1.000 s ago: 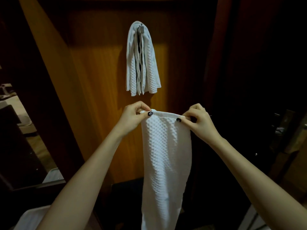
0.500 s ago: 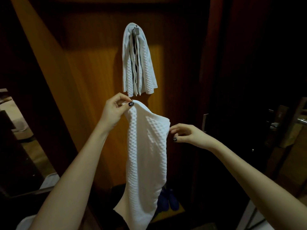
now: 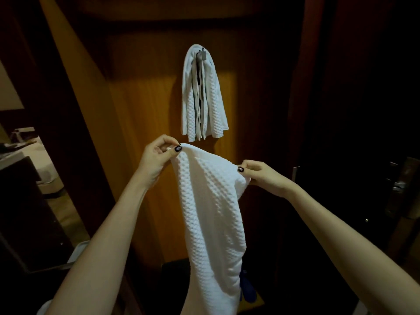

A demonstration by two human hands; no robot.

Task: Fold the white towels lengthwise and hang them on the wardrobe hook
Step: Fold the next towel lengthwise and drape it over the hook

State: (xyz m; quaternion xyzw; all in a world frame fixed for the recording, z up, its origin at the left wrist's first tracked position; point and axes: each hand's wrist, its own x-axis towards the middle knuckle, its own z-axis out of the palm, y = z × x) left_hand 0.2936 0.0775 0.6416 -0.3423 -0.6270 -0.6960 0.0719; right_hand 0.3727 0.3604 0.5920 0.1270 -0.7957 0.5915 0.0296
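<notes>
A white waffle-weave towel (image 3: pixel 211 214) hangs down in front of me, folded into a long strip. My left hand (image 3: pixel 158 155) pinches its upper left corner, held a little higher. My right hand (image 3: pixel 263 177) pinches the upper right edge, lower down. Above them, several white towels (image 3: pixel 203 98) hang bunched from a small metal hook (image 3: pixel 201 56) on the wooden wardrobe panel (image 3: pixel 141 123). The held towel's top sits just below the hanging towels' lower ends.
A dark door with a metal handle (image 3: pixel 397 185) stands at the right. Blue slippers (image 3: pixel 246 289) lie on the wardrobe floor behind the towel. At the left an opening shows a room with a light surface (image 3: pixel 43 164) and a dark cabinet (image 3: pixel 20 210).
My right hand let go of the towel's corner half a second ago and now pinches its right edge again. My left hand stays raised, so the top edge slopes down to the right.
</notes>
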